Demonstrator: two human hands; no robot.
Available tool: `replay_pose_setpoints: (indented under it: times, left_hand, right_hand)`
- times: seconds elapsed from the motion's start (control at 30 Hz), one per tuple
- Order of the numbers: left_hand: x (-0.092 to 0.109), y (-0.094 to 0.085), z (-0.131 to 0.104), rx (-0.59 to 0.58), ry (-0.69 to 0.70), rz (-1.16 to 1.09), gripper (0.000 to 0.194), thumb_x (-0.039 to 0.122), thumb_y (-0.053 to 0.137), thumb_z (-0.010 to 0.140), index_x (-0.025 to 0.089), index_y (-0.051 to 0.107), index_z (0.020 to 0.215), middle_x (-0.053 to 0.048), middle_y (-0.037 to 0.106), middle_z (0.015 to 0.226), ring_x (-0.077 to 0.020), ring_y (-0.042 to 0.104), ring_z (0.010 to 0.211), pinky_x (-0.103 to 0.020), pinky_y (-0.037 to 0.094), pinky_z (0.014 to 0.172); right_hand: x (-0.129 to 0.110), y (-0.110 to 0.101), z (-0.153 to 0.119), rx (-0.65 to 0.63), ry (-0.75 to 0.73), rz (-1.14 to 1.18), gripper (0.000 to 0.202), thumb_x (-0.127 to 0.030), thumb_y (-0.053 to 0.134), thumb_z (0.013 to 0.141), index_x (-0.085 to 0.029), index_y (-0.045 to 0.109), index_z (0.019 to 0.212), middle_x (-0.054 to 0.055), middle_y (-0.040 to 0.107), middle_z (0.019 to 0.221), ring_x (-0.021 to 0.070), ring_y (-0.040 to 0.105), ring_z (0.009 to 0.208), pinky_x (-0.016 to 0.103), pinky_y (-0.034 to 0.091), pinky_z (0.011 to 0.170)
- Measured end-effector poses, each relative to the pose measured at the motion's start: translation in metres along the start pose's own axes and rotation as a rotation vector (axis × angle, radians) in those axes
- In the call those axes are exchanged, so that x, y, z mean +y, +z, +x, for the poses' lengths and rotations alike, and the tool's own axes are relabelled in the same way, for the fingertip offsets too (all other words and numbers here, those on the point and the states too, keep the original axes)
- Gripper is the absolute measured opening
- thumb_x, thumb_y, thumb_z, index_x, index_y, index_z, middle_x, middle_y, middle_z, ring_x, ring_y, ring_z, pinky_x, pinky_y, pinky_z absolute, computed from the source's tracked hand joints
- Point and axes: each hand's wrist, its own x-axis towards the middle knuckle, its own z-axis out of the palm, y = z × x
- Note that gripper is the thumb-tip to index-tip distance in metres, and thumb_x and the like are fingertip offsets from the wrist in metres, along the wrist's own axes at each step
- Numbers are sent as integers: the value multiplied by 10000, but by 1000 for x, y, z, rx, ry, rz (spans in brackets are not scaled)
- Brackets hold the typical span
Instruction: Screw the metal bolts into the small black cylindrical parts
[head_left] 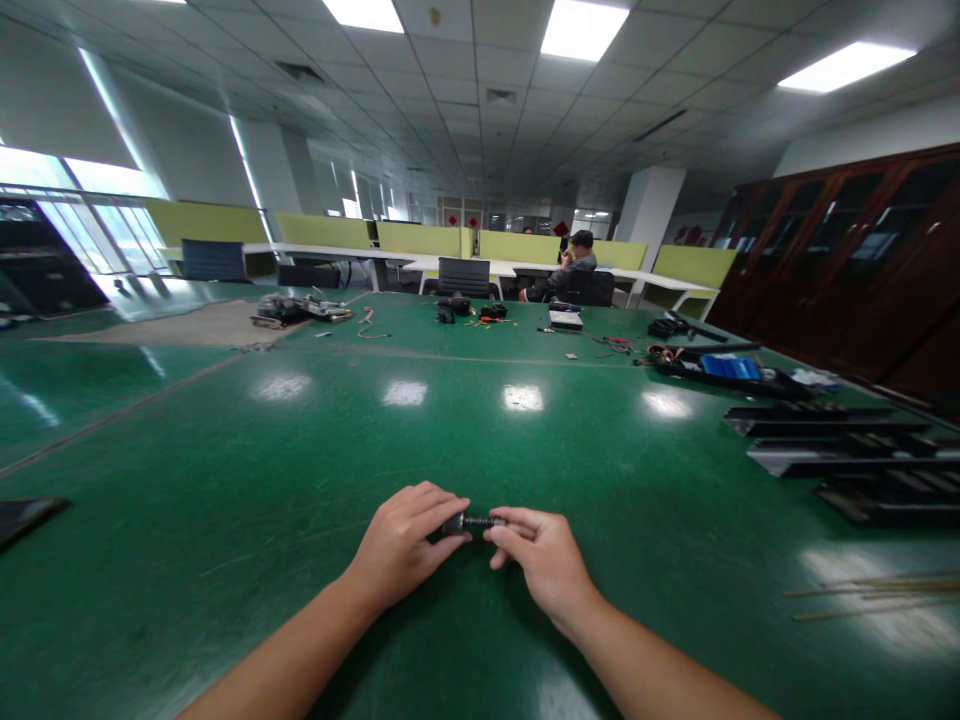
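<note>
Between my hands, a small dark cylindrical part with a thin ridged shaft [477, 521] lies level, just above or on the green table [322, 450]; I cannot tell which. The fingers and thumb of my left hand [405, 540] are closed round its thicker end. At the thin end on the right, my right hand [546, 560] pinches the shaft tip between thumb and fingers. Both ends are partly hidden by the fingers.
Black metal channels [832, 455] and thin rods [870, 590] lie at the right. Farther back are a blue-and-black assembly [727, 368], a white box [565, 320], small tools [454, 308] and a pile of parts [296, 308]. A person [574, 268] sits beyond the table.
</note>
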Motion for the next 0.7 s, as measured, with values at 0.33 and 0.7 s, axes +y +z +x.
replay_pose_setpoints:
  times: [0.33,0.7]
  left_hand:
    - [1,0,0,-4,-3,8,370,256,695,866,228,622,1227,-91,686,1071,-220,615,944,-395,527,824]
    - [0,1,1,27,-17,4,374,235,702,861,248,627,1227,-74,686,1105,-223,608,995,-407,522,868]
  right_hand:
    - [1,-1,0,7,-3,20,414,-379,793,736,-97,739,1035,118,766,846,172,680,575,270,488,606]
    - [9,-3,1,18,-46,-56,349,-365,755,783,-112,731,1021,102,751,860,167,675,592,259,495,579]
